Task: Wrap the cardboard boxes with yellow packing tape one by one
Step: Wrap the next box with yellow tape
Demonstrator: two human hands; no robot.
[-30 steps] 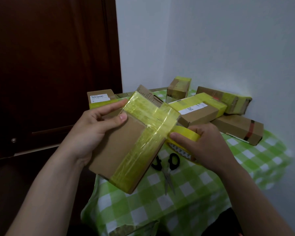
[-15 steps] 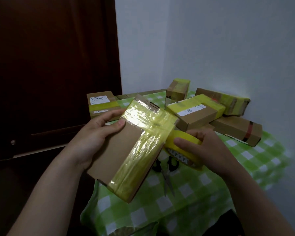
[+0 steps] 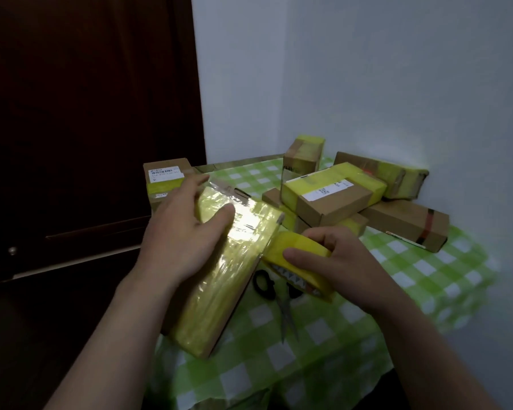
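**Left hand (image 3: 187, 232) clasps box (image 3: 234, 279); right hand (image 3: 338, 261) clasps roll (image 3: 296, 261)**

The left thumb lies across the box's shiny yellow face and the fingers reach over its far end. How they lie behind it is hidden. The box is held tilted in the air over the table's near left edge. Yellow tape covers nearly all of it, and brown card shows only along its right side.

The roll touches that side about halfway along. The right thumb lies over the roll's outer band and the fingers curl round its far side, their tips out of sight. Whether a strip runs from roll to box cannot be told.

One pair of scissors (image 3: 286, 316) lies on the checked cloth (image 3: 412, 291) under the roll. Its black handles are partly hidden by roll and box, and its blades are blurred.

Seven boxes can be counted, the held one and six on the cloth:
- A labelled box (image 3: 165, 179) stands at the far left, partly behind the left fingers.
- A small box (image 3: 304, 155) stands at the back.
- A long box (image 3: 388, 176) lies against the wall (image 3: 367, 84).
- A centre box (image 3: 332, 196) rests on a bottom box (image 3: 353, 224), of which only the ends show.
- A banded box (image 3: 409, 223) lies to the right.

The frame cuts off the dark door (image 3: 86, 113) at the left.
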